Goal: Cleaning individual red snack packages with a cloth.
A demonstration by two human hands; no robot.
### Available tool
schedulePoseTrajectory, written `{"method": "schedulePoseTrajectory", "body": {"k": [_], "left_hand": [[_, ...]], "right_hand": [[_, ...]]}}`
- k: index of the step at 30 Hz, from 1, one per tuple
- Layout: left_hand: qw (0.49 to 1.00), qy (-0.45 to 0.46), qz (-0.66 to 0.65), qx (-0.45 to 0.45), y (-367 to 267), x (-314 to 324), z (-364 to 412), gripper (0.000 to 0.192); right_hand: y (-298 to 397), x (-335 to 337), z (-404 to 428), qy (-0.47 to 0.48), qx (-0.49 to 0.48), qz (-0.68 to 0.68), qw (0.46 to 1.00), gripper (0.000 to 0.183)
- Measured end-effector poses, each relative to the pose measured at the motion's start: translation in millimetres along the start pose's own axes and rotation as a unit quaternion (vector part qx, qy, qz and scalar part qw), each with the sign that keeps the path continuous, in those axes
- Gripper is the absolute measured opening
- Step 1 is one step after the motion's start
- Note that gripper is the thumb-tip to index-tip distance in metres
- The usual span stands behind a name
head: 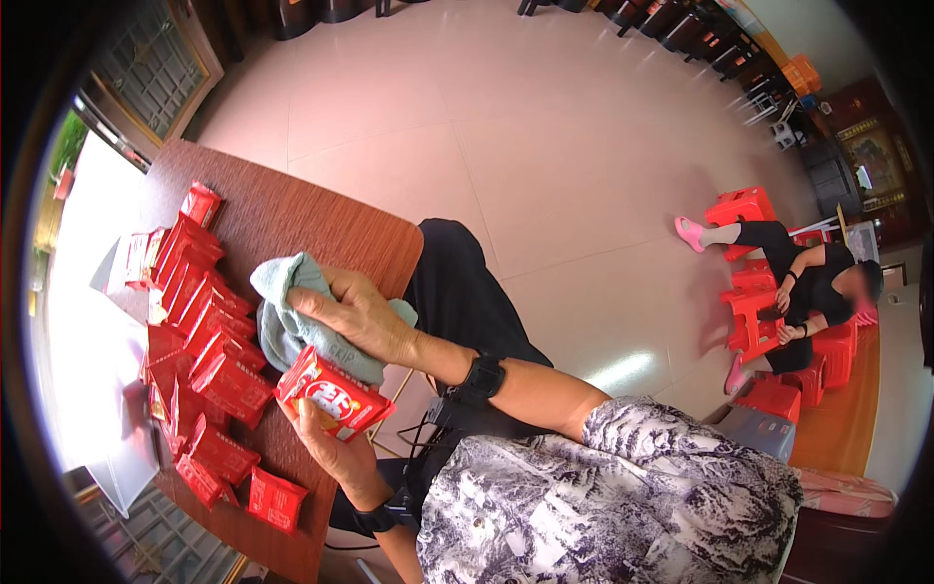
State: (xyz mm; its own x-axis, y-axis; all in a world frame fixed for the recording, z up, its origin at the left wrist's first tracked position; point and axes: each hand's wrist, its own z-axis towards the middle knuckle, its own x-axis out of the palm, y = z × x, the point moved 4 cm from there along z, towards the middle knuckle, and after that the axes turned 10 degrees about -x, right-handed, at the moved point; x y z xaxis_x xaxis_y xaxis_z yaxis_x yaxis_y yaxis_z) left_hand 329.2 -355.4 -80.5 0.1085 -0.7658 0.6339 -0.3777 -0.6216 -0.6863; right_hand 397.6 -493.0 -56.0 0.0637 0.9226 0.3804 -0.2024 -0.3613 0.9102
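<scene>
My right hand point(357, 314) grips a folded grey-green cloth point(281, 332), with the thumb pressed on its near part. Just below it, my left hand point(328, 445) holds a small red snack packet point(337, 398), its printed face turned up and its upper edge against the cloth. Both hands are over the near edge of a brown wooden table point(306, 212). Many similar red packets point(233, 387) lean on one another in an uneven row along the table. One packet point(277, 500) lies apart at the near end, another point(201, 204) at the far end.
Clear plastic sheeting or a container point(124, 467) is at the table's far side. Dark cables point(427, 431) hang by my lap. Across the tiled floor point(569, 182), a person point(810, 292) sits among red plastic stools point(751, 321). Dark stools or chairs point(657, 25) line the far wall.
</scene>
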Motion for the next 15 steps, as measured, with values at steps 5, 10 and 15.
{"method": "schedulePoseTrajectory", "body": {"k": [5, 10, 15], "left_hand": [[1.0, 0.02, 0.005, 0.0, -1.1, -5.5, -0.6, 0.043], [1.0, -0.008, 0.006, -0.007, -1.2, -7.2, 0.3, 0.043], [1.0, -0.025, 0.003, -0.011, -1.7, -7.5, 1.1, 0.043]], "right_hand": [[-2.5, 2.3, -1.4, 0.012, 0.011, 0.009, 1.0, 0.03], [-0.4, 1.5, -0.2, 0.01, 0.0, 0.0, 1.0, 0.03], [1.2, 2.1, -0.5, -0.001, -0.006, -0.005, 1.0, 0.031]]}}
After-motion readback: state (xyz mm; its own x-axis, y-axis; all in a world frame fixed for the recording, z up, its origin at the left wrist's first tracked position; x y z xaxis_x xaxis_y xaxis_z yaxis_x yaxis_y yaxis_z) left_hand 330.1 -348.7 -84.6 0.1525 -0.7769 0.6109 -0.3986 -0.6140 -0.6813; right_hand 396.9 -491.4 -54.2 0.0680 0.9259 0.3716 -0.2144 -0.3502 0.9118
